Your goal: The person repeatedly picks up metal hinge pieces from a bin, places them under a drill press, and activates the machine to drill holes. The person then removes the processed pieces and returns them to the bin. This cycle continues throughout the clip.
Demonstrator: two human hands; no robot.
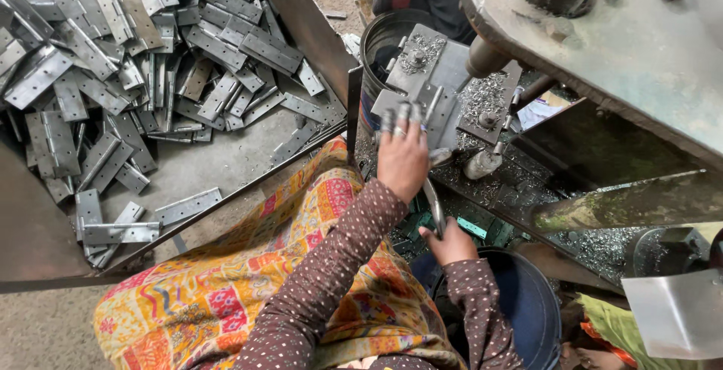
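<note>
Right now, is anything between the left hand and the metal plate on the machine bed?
Nothing visible. The left hand already rests on the metal plate, fingers spread over its near edge. The right hand grips a lever below, clear of it.

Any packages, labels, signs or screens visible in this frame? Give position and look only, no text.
No screens or signs.
Paper scrap: right of the drill jig, under the machine head; flat, white and yellow, partly hidden.
Small teal slip: on the dark bench right of the right hand; narrow rectangle; whether it is a label is unclear.
</note>
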